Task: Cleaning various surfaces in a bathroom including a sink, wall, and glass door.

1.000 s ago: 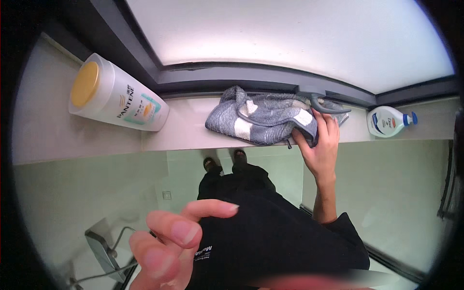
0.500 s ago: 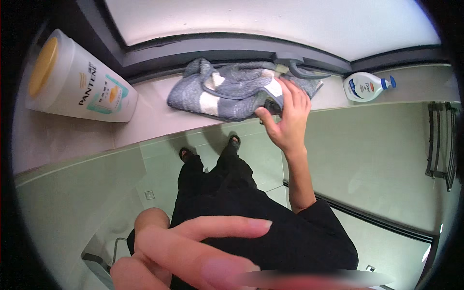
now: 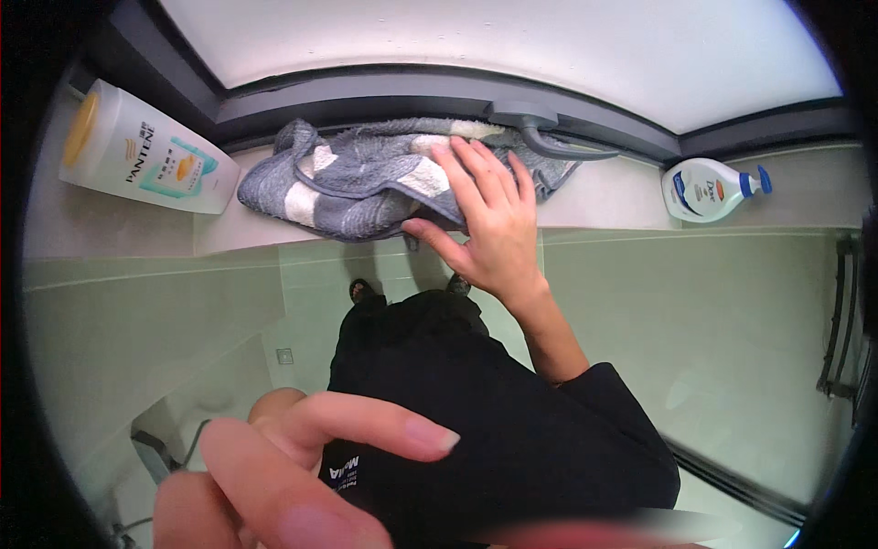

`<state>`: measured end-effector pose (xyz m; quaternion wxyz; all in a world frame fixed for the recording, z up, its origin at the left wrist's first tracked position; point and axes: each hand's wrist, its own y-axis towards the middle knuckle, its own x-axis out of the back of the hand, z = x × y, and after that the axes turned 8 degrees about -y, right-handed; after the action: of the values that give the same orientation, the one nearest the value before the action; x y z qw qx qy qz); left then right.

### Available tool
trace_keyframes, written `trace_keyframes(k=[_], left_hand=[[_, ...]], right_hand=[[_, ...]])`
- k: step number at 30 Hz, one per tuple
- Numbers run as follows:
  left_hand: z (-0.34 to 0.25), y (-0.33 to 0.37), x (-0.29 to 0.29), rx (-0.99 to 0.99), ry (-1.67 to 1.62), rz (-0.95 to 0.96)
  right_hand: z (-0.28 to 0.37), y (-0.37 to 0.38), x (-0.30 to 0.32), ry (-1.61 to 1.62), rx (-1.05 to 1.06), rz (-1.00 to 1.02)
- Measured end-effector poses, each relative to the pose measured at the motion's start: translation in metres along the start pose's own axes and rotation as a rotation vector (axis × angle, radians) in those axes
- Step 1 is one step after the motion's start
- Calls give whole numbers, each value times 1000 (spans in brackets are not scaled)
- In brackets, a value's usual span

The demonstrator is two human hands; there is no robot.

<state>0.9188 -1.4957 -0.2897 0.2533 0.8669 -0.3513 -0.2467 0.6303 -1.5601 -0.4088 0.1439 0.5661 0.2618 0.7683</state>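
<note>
A grey-and-white checked towel (image 3: 357, 209) lies bunched on the pale window ledge (image 3: 613, 197). My right hand (image 3: 494, 220) rests on its right part, fingers spread over the cloth and thumb at the front edge; they are not wrapped round it. Close to the camera, at the lower left, my left hand (image 3: 274, 467) hangs in the air, its fingers apart and nothing visible in them. The towel's left end comes up to a white shampoo bottle with a yellow cap (image 3: 151, 151), which lies tilted in view.
A grey window handle (image 3: 549, 137) sticks out above the towel from the dark window frame (image 3: 366, 87). A white pump bottle with a blue top (image 3: 709, 190) is at the ledge's right end. A black rack (image 3: 841, 320) hangs on the right wall. A floor drain (image 3: 284, 356) shows below.
The towel has slid left along the ledge under my right hand, closer to the shampoo bottle. My left hand has shifted a little left and down in view. The whole view has shifted slightly.
</note>
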Motion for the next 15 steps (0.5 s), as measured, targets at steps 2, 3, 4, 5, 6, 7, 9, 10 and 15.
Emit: trace_keyframes(k=[2, 3, 4, 5, 6, 7, 9, 10, 15], left_hand=[[13, 5, -9, -68, 9, -15], [41, 19, -43, -103, 14, -28], [46, 32, -57, -129, 56, -54], [55, 40, -62, -156, 82, -79], [82, 52, -44, -179, 30, -69], [91, 67, -18, -204, 35, -63], [105, 62, -18, -209, 266, -214], [124, 56, -14, -191, 478, -368], [169, 47, 38, 19, 1365, -110]], right_hand=[[-11, -1, -1, 27, 18, 12], [-14, -1, -2, 48, 37, 26], [-11, 4, 4, 89, 60, 38], [-8, 3, 8, 120, 74, 50], [-17, -1, 7, 51, 42, 80], [-20, 3, 9, 28, 36, 91], [-23, 5, 10, 48, 47, 111], [-25, 3, 9, 42, 69, 137], [-36, 1, 25, -25, 45, 192]])
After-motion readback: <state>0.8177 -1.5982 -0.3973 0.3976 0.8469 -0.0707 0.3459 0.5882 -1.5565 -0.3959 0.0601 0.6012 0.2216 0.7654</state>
